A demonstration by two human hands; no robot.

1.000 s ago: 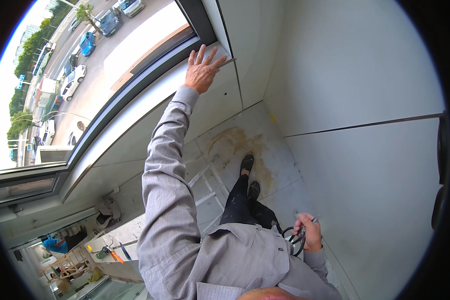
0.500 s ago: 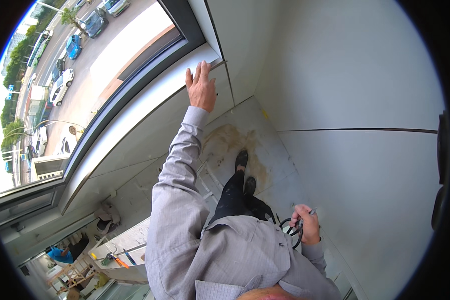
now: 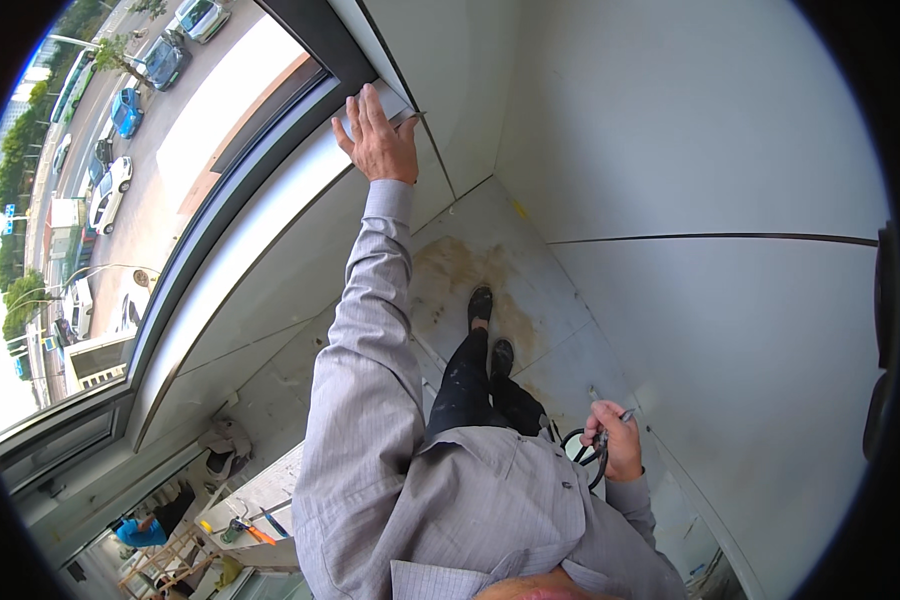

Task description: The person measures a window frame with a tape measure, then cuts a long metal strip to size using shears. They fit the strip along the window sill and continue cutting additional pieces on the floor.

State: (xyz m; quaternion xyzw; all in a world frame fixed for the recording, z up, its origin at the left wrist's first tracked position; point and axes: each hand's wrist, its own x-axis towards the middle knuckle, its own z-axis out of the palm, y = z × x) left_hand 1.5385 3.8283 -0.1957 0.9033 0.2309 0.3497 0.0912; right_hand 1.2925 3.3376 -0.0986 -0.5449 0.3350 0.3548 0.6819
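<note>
My left hand [image 3: 378, 138] lies with fingers spread on the white window sill [image 3: 260, 222], at its far corner beside the dark window frame [image 3: 346, 62]. It holds nothing. Low on the right, my right hand [image 3: 615, 440] is closed around a black looped thing [image 3: 573, 436], whose loops look like cord or handles; a grey metallic tip pokes out past the fingers. Its exact kind cannot be made out. This hand is near my waist, apart from the wall panel.
Pale wall panels [image 3: 710, 330] with a dark seam rise on the right. The tiled floor [image 3: 470, 220] has brown stains. A cluttered bench [image 3: 260, 500] with hand tools and a person in blue [image 3: 142, 530] are at the lower left. Parked cars show outside the window.
My left hand has moved a little farther along the sill toward the window frame, its fingers spreading more. My right hand keeps its hold. The view has shifted slightly.
</note>
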